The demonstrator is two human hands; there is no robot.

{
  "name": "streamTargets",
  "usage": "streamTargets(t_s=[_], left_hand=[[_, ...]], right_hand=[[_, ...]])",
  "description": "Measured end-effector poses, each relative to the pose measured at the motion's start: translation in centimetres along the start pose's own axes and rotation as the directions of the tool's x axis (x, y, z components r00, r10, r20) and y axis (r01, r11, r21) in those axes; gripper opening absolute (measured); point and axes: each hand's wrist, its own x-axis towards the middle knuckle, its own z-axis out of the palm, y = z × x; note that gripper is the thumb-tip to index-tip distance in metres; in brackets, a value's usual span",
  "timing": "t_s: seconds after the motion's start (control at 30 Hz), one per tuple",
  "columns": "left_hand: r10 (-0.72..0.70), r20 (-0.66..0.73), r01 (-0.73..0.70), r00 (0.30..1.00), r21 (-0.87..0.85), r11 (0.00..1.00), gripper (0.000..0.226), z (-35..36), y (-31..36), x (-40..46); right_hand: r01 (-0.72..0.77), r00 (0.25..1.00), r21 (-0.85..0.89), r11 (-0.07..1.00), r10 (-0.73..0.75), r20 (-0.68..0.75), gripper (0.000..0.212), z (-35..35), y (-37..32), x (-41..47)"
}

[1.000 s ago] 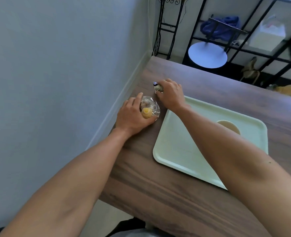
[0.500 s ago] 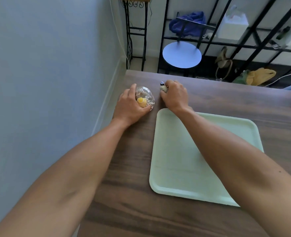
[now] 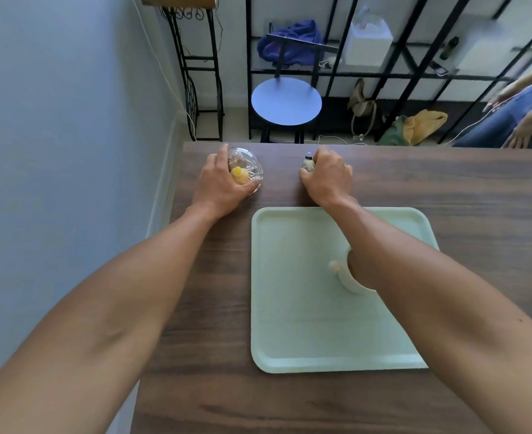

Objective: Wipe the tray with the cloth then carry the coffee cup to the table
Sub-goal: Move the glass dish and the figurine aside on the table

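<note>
A pale green tray (image 3: 302, 308) lies on the dark wooden table (image 3: 196, 355). A cream coffee cup (image 3: 344, 275) stands on the tray, mostly hidden under my right forearm. My left hand (image 3: 219, 183) grips a clear glass jar (image 3: 247, 170) with yellow pieces inside, at the table's far left. Beyond the tray's far edge, my right hand (image 3: 327, 178) is closed around a small pale bottle with a dark cap (image 3: 308, 161). No cloth shows in this view.
A grey wall runs along the table's left side. Past the far edge stand a blue round stool (image 3: 286, 101), a black metal rack (image 3: 196, 73) and black railings. Another person's arm and leg (image 3: 521, 117) show at the far right.
The view has tilted down and squared up to the table. My hands have drawn apart, the left with the jar, the right with the small bottle. The cup shows again under my forearm.
</note>
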Motion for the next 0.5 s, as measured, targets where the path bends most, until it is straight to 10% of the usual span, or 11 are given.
streamTargets(t_s=[0.5], left_hand=[[0.008, 0.025, -0.008, 1.0, 0.014, 1.0, 0.121, -0.55, -0.51, 0.29]], right_hand=[[-0.027, 1.0, 0.065, 0.998, 0.026, 0.003, 0.034, -0.95, 0.16, -0.14]])
